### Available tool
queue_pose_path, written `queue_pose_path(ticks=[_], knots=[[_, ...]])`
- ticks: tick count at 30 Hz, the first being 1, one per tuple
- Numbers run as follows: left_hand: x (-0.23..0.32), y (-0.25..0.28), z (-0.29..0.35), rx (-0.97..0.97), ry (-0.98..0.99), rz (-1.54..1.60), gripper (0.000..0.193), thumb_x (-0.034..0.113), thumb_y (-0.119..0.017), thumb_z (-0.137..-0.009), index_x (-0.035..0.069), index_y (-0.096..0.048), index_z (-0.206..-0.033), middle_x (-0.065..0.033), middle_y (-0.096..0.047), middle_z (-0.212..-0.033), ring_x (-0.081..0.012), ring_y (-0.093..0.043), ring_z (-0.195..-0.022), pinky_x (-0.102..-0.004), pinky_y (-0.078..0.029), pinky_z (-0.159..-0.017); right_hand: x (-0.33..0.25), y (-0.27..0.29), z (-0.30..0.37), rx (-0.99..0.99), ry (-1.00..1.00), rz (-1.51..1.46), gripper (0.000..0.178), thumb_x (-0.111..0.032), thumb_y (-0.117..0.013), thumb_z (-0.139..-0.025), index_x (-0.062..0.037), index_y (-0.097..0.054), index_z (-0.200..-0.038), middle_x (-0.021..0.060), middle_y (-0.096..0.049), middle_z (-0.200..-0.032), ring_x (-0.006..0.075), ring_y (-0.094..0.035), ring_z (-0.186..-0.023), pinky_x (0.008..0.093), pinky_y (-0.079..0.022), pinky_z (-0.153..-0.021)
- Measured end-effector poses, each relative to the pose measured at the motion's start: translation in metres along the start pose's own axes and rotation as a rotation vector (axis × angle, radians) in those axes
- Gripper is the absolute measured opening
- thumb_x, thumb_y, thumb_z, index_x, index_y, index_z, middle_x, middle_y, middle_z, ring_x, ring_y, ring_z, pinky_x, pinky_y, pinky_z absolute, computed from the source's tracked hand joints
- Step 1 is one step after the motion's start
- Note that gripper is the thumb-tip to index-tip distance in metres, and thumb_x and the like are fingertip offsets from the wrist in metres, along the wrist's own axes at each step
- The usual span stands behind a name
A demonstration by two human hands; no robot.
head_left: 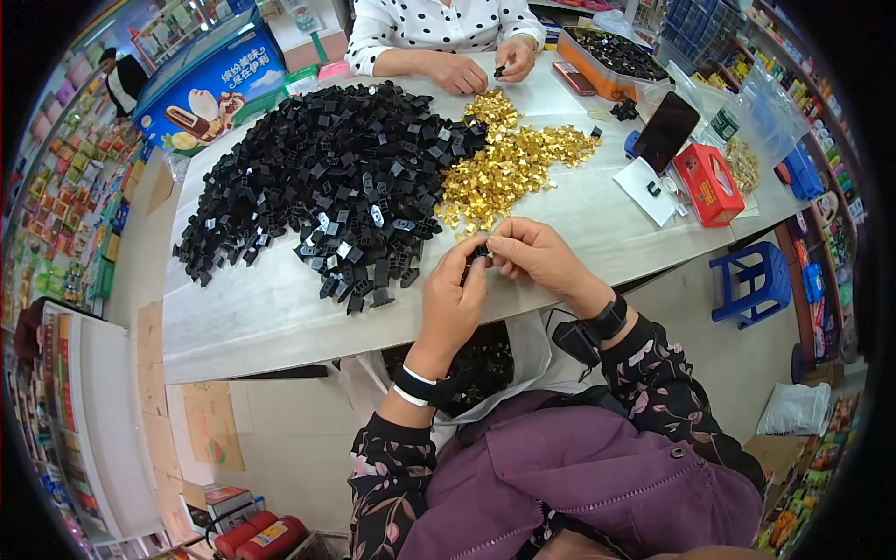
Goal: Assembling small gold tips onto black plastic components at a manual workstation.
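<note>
Close to the table's front edge my two hands meet fingertip to fingertip. Between the closed fingers of my left hand (455, 301) is a small black plastic piece (482, 249). My right hand (539, 254) pinches at the same piece from the other side; whether a gold part is also in its fingers is too small to tell. Just beyond lies a heap of small gold metal pieces (504, 173). A large pile of black plastic pieces (327, 173) spreads to the left of it.
Across the table (252, 331) a person in a dotted shirt (448, 33) handles a small black piece. An orange box (611, 65) of black pieces, a phone (665, 131) and a red box (707, 185) stand right. Below the table edge, a bag (476, 369) holds black pieces. A blue stool (751, 283) stands right.
</note>
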State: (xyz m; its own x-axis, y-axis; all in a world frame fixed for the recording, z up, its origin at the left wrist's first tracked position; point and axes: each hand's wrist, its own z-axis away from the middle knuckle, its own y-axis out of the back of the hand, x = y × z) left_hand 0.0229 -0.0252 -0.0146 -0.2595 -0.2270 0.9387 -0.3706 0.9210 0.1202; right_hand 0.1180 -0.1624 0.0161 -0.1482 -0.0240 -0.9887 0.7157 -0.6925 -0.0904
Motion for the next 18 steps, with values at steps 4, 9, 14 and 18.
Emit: queue_pose_path(ticks=[4, 9, 14, 18], knots=[[-0.001, -0.001, 0.000, 0.010, -0.038, -0.049, 0.026, 0.004, -0.053, -0.087, 0.002, -0.057, -0.113, -0.0134, -0.064, -0.093, -0.0218, -0.062, -0.076, -0.0319, -0.048, -0.065, 0.003, 0.001, -0.002, -0.014, 0.013, 0.039, 0.020, -0.027, -0.060, -0.091, -0.0075, -0.059, -0.091, -0.0032, -0.060, -0.077, 0.0019, -0.052, -0.064, 0.0162, -0.042, -0.056], [0.005, -0.001, 0.002, 0.000, -0.187, -0.358, 0.027, 0.004, -0.054, -0.086, 0.002, -0.057, -0.113, -0.0159, -0.064, -0.096, -0.0299, -0.062, -0.081, -0.0357, -0.049, -0.069, 0.008, 0.006, 0.005, 0.003, 0.038, 0.194, 0.020, -0.028, -0.061, -0.090, -0.0074, -0.060, -0.089, -0.0021, -0.062, -0.080, 0.0022, -0.052, -0.063, 0.0167, -0.041, -0.055], [0.002, 0.003, 0.002, -0.015, -0.153, -0.217, 0.024, 0.004, -0.054, -0.087, 0.002, -0.057, -0.111, -0.0131, -0.064, -0.093, -0.0267, -0.062, -0.077, -0.0344, -0.049, -0.066, -0.011, 0.009, 0.001, -0.121, -0.149, 0.103, 0.021, -0.028, -0.062, -0.089, -0.0074, -0.060, -0.088, -0.0020, -0.061, -0.080, 0.0026, -0.053, -0.063, 0.0176, -0.042, -0.054], [0.002, 0.005, 0.001, 0.032, -0.008, 0.065, 0.023, 0.007, -0.053, -0.090, 0.003, -0.057, -0.112, -0.0066, -0.063, -0.090, -0.0128, -0.058, -0.067, -0.0242, -0.046, -0.057, -0.004, 0.000, -0.006, -0.136, -0.088, 0.065, 0.023, -0.030, -0.062, -0.089, -0.0078, -0.060, -0.089, -0.0032, -0.061, -0.079, 0.0024, -0.053, -0.064, 0.0180, -0.043, -0.055]])
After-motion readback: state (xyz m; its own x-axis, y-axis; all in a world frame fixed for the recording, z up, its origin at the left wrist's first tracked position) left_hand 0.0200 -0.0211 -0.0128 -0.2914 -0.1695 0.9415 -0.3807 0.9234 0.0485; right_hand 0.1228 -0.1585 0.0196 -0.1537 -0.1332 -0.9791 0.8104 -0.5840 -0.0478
